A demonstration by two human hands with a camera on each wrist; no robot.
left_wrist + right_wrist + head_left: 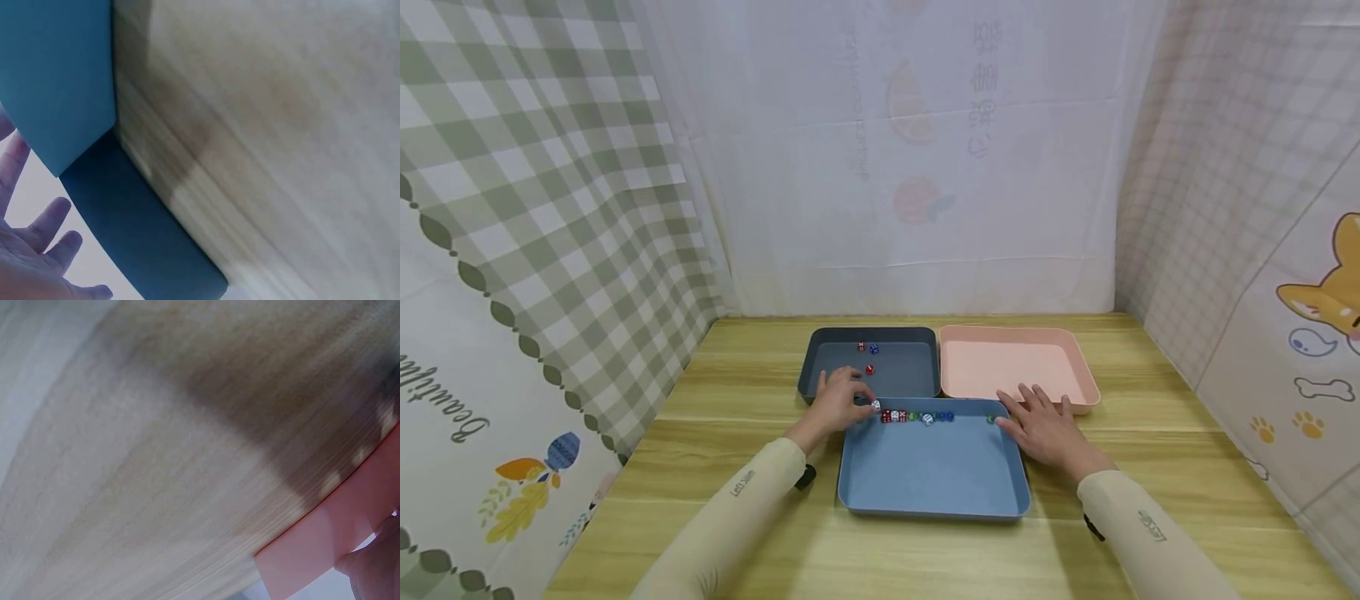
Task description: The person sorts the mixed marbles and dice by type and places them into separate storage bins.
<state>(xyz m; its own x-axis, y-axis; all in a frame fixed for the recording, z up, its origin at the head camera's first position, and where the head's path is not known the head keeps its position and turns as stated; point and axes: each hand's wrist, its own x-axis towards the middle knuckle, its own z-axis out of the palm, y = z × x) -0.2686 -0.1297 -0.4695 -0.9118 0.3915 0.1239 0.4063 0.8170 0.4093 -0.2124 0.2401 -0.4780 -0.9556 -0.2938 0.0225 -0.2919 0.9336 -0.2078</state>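
My left hand (837,402) pinches a white die (876,405) between thumb and index finger, over the far left corner of the light blue tray (932,475); the other fingers spread over the dark tray's near edge. Along the blue tray's far wall runs a row of dice: red dice (886,416), a white die (894,415), green dice (913,416) and blue dice (951,416). A white-and-dark die (927,420) lies just in front of it. Fingers spread, my right hand (1047,429) lies over the pink tray's near edge, its thumb close to a green die (990,420).
Behind the blue tray stand a dark blue-grey tray (913,367) and a pink tray (1015,358), side by side. The dark one holds a blue die (874,349) and two red dice (869,368). Cloth curtains (895,208) enclose the wooden table (737,517) at the back and sides.
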